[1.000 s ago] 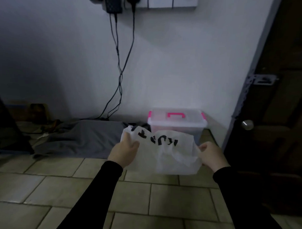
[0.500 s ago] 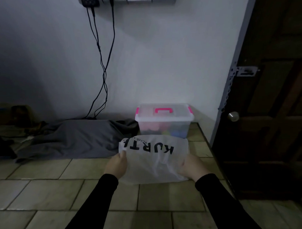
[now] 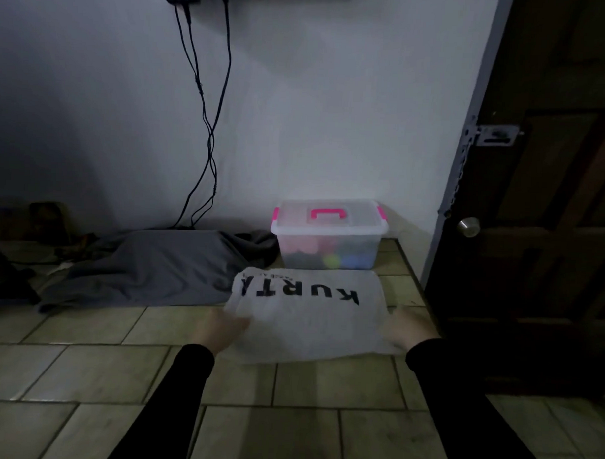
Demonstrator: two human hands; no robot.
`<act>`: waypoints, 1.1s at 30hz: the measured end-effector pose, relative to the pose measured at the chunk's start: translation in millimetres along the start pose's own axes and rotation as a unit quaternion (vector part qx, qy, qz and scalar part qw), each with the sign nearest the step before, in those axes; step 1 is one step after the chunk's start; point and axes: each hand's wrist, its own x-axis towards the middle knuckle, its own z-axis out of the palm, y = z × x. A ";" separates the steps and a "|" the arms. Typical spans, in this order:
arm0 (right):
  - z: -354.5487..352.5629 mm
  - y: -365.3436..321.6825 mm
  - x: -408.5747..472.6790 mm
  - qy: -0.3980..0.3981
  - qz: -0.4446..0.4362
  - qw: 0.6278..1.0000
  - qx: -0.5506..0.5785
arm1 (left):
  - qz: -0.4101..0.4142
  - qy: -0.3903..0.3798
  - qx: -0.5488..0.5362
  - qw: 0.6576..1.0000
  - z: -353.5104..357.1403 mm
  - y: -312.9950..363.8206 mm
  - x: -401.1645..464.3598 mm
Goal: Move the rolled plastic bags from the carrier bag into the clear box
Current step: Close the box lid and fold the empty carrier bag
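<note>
- Two black sleeves (image 3: 172, 396) reached forward over the tiled floor (image 3: 287, 435).
- The left hand (image 3: 218, 329) held the near left edge of the white carrier bag (image 3: 308, 325); its fingers were blurred, seemingly curled onto the plastic, though how tightly I cannot tell.
- The right hand (image 3: 407, 331) sat at the bag's right edge, touching it; whether its fingers were clenched on the plastic or only resting there, I cannot tell.
- The carrier bag lay spread low over the floor between the two hands, with large black letters reading upside down along its far side. No rolled bags could be made out through it.
- Just beyond the bag stood the clear box (image 3: 328, 240), against the wall, lid shut, with a pink handle and pink clips; coloured shapes showed dimly inside.
- To the left of the box, a grey cloth (image 3: 149, 268) lay heaped along the wall.
- Black cables (image 3: 208, 123) hung down the wall above the cloth.
- At the right stood a dark door (image 3: 552, 203) with a round knob (image 3: 468, 227).
</note>
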 end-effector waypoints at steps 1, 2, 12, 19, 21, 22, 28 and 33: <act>4.9 1.7 -3.5 -0.018 0.022 0.999 -0.018 | -0.014 -0.021 0.021 0.999 3.7 -2.4 -2.5; 8.5 2.5 -7.0 -0.006 0.038 0.999 -0.035 | -0.020 -0.028 0.025 0.999 5.2 -2.3 -4.8; 74.1 -28.2 6.4 0.085 -0.234 0.964 -0.093 | 0.034 -0.022 -0.023 0.999 17.9 -1.6 -7.7; 88.0 1.1 21.1 0.053 -0.117 0.982 -0.137 | 0.017 0.115 0.107 0.987 -6.8 -36.2 -5.5; 84.6 -21.2 15.5 0.062 -0.123 0.982 -0.128 | 0.093 0.153 0.126 0.976 10.7 -20.2 -4.5; 84.9 -32.9 11.9 0.071 -0.139 0.980 -0.125 | 0.157 0.175 0.155 0.960 23.7 -9.1 -6.9; 109.4 -40.9 10.8 0.026 -0.265 0.935 -0.234 | 0.348 0.013 0.316 0.883 85.5 31.1 -25.0; 105.4 -14.8 20.9 0.043 -0.254 0.952 -0.166 | 0.239 -0.014 0.334 0.911 93.0 -2.1 9.3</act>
